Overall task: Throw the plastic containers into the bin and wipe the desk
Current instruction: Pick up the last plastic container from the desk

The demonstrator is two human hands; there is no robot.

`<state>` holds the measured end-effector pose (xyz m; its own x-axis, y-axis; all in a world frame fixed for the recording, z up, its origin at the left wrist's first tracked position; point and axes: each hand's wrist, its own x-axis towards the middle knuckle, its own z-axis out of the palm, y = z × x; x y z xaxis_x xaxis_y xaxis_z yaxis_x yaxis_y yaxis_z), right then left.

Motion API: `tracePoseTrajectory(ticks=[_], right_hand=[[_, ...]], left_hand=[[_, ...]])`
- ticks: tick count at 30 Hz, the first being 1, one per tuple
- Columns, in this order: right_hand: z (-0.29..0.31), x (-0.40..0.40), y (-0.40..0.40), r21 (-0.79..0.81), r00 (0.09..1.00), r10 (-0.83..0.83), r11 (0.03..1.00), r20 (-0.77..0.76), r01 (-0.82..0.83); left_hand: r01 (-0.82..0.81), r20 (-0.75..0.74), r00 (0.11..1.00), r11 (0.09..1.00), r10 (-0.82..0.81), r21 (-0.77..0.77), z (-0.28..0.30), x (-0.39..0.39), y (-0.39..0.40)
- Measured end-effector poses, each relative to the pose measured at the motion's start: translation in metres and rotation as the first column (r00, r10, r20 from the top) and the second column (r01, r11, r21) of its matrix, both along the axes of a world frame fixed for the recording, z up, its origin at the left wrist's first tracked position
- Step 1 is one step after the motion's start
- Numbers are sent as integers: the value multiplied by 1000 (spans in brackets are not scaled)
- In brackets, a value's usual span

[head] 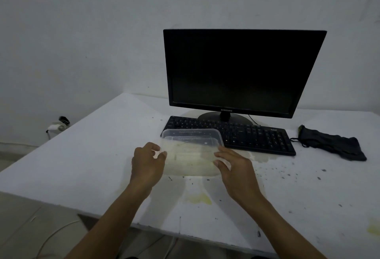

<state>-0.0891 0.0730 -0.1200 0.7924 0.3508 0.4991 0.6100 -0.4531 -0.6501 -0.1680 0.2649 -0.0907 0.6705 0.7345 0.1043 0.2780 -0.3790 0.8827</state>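
Both hands were out in front of me, one to each short end of the clear plastic container [190, 151]. My left hand [147, 165] sat at the container's 9 o'clock, fingers curled with the thumb and fingertips pinching its left rim. My right hand [234, 168] was at its 3 o'clock, fingers spread and loosely bent, the tips against the right end wall; I could not tell whether it had a real hold or only touched. The container lay on the white desk [92, 155], near the middle, tilted a little, with a cloudy whitish smear inside. A second clear piece, lid or tray I could not say, showed just behind it at 12 o'clock, its far edge overlapping the near edge of the black keyboard [246, 135]. Beyond the keyboard, at 12 o'clock again, stood the dark monitor [238, 69], its screen blank. Well off at 3 o'clock from the container a dark cloth [333, 143] lay crumpled on the desk. Dark specks and crumbs were scattered across the surface at about 4 o'clock from my right hand, and a yellowish stain [200, 198] marked the desk at 6 o'clock, between my forearms.
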Motion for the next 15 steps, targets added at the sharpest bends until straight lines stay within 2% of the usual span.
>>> tracePoseTrajectory(ticks=[8,13,15], right_hand=[[-6,-5,-1,-49,998,-37,998,49,39],[-11,-12,-3,-177,972,-101,974,211,140],[-10,-13,-3,-186,970,-107,971,220,150]], left_hand=[[6,13,1000,996,-5,-93,0,0,0],[18,45,999,983,-10,-181,-4,-3,4],[14,56,998,981,-3,-193,-5,-4,4]])
